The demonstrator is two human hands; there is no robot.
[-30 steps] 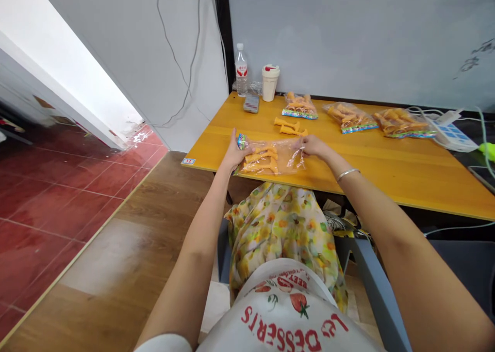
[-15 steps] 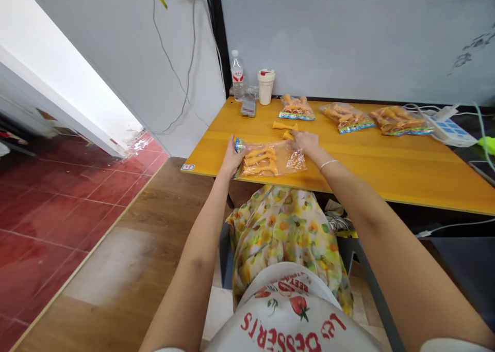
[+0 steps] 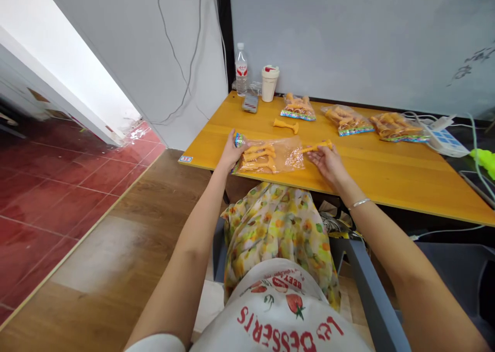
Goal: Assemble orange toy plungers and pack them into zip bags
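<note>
My left hand (image 3: 231, 153) grips the left end of a clear plastic bag (image 3: 284, 150), by its colourful printed strip. Several orange bone-shaped pieces lie inside the bag's left half. At the bag's right end, my right hand (image 3: 328, 163) pinches another orange bone-shaped piece (image 3: 314, 147) by its far end. That piece lies sideways, its left tip at the bag's right edge; whether the tip is inside I cannot tell. One loose orange piece (image 3: 286, 126) rests on the table behind the bag.
Three filled bags stand along the back, the left one (image 3: 297, 107) nearest a white cup (image 3: 269, 83). A water bottle (image 3: 241, 73) and a small grey box (image 3: 250, 103) are at the back left. A power strip (image 3: 446, 138) with cables sits far right on the table (image 3: 406, 171).
My right hand has moved right from the loose pieces behind the bag, taking one orange piece to the bag's right end. My left hand stays on the bag.
</note>
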